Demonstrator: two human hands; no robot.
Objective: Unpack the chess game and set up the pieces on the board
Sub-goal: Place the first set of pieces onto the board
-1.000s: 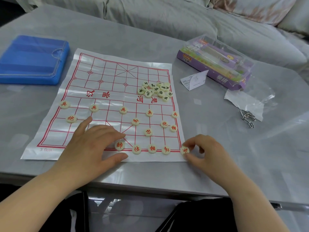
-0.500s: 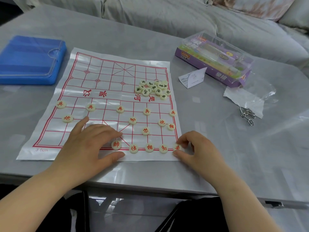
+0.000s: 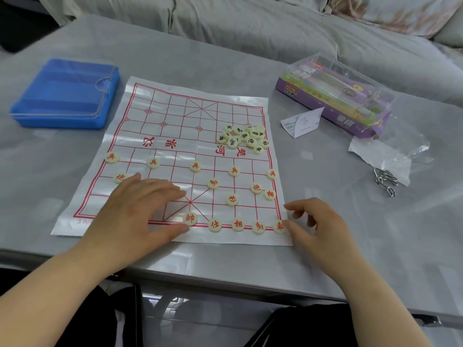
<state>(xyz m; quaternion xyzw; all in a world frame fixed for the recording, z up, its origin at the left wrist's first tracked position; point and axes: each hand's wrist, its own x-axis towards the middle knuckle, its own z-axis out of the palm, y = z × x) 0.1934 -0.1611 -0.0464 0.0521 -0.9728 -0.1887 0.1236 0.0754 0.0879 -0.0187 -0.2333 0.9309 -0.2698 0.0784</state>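
While the left hand (image 3: 135,211) lies palm down on the board sheet (image 3: 175,136), fingers straight and spread wide over the near-left part of the grid, its thumb tip sits just beside the general piece (image 3: 190,218) on the near edge line. Right hand (image 3: 318,221) is at the sheet's near-right corner, fingers loosely curled, holding nothing. Its thumb tip is just beside the chariot piece (image 3: 278,225) (touching or not, can't tell), with the index finger lifted apart from it.

Near row, rightward from the general: advisor piece (image 3: 215,224), elephant piece (image 3: 238,224), horse piece (image 3: 258,226), then the chariot on the corner. Five soldier pieces (image 3: 195,166) are strung across one line on the near side of the river text. Left cannon (image 3: 119,177) is just beside the left fingertips; right cannon (image 3: 256,188) is next to a stray elephant (image 3: 270,194). A stray horse (image 3: 213,183) and a stray advisor (image 3: 232,199) lie mid-grid, tilted.

Dark-lettered pile (image 3: 241,137) is bunched on the sheet's right side, beyond the river text, pieces touching.

Off the sheet on the grey table (image 3: 350,246): blue case (image 3: 62,96) far left, purple box (image 3: 335,96) far right, paper slip (image 3: 302,122) between sheet and box, plastic bag (image 3: 380,156) with metal rings (image 3: 385,181) at its near edge.
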